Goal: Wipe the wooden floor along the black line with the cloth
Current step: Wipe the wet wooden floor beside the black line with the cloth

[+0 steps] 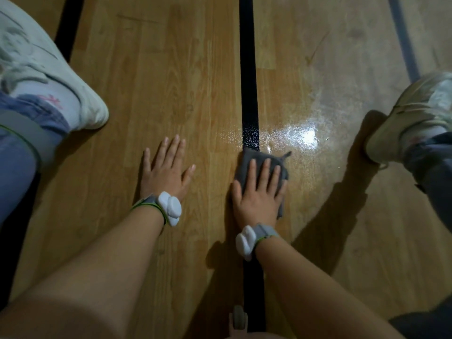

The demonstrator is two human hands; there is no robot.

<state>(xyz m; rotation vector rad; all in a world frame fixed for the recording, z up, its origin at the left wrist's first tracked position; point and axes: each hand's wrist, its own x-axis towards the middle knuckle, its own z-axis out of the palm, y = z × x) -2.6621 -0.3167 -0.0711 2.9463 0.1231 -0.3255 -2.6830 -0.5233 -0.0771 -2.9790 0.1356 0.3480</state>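
Observation:
A black line (248, 77) runs straight up the wooden floor (186, 89), from the bottom edge to the top. My right hand (258, 194) lies flat on a grey cloth (261, 159), pressing it onto the line; the cloth sticks out past the fingertips and to the right. My left hand (166, 170) rests palm down on bare boards to the left of the line, fingers spread, holding nothing. A wet, shiny patch (305, 138) gleams just beyond and to the right of the cloth. Both wrists wear grey bands with white devices.
My left shoe (49, 74) is planted at the upper left and my right shoe (411, 118) at the right edge. A second black line (69, 28) runs at the far left, and a grey line (403, 37) crosses the upper right.

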